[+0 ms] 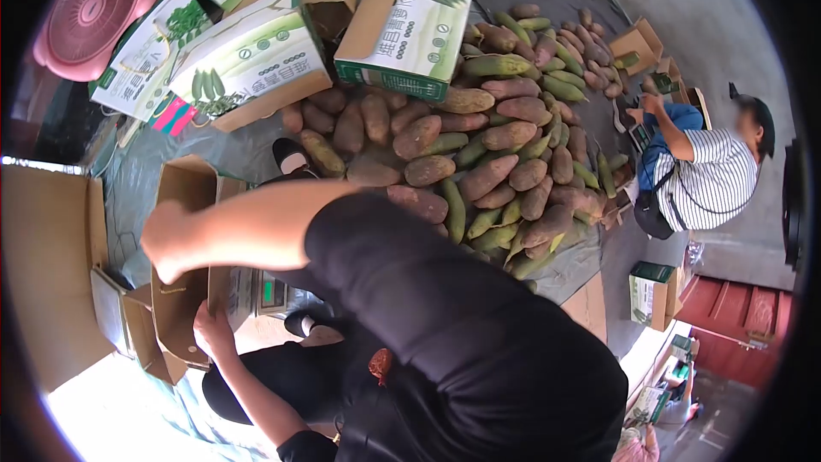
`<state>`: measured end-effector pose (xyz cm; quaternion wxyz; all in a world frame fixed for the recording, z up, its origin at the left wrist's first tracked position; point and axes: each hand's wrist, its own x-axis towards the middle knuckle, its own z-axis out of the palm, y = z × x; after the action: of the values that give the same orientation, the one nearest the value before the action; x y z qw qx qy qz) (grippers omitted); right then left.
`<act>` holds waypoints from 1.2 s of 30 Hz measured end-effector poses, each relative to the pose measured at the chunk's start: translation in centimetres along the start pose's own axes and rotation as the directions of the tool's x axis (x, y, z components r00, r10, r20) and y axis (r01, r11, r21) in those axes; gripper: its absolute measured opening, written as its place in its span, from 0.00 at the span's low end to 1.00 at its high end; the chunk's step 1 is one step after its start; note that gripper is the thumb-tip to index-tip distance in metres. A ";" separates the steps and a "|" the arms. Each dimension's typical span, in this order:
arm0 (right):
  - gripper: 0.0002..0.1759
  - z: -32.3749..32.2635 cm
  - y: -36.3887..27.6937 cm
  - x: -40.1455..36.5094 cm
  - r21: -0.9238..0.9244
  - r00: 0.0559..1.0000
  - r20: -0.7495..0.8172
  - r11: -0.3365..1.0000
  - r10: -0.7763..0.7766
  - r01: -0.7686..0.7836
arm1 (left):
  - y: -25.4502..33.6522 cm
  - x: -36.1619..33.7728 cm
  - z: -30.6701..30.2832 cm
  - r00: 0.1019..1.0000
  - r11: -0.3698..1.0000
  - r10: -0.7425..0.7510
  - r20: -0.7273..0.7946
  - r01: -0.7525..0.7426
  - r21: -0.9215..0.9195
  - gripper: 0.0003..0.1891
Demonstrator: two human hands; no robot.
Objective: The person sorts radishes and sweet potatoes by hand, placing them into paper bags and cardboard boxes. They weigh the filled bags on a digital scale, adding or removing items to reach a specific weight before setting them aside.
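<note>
Your left hand (215, 335) pinches the right side of the open brown box (180, 315), left of the frame. The box's long way runs up and down. Your right hand (168, 244) crosses higher up; I can't tell its grip.

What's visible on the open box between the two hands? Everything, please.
The box looks like plain brown corrugated cardboard: long and narrow in this view, open, with flaps folded outward and the bare inner faces showing. No contents are visible in the part that shows. The right hand, blurred, is over it; the left hand holds a panel on one long side. A green display sits beside it. Its underside and any support are hidden.
</note>
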<state>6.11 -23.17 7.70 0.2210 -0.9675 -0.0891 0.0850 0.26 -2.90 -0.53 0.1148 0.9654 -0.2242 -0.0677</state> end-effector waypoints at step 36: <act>0.16 17.0 35.7 -50.7 0.546 -0.087 -0.110 -0.013 0.990 -0.838 | -0.7 0.2 0.6 0.998 0.993 -0.060 0.035 0.063 -0.099 0.11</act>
<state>-41.75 -58.45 -16.89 0.2577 -0.6850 0.6813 -0.0154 0.63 -2.48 -1.28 0.1574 0.9636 -0.1926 -0.0977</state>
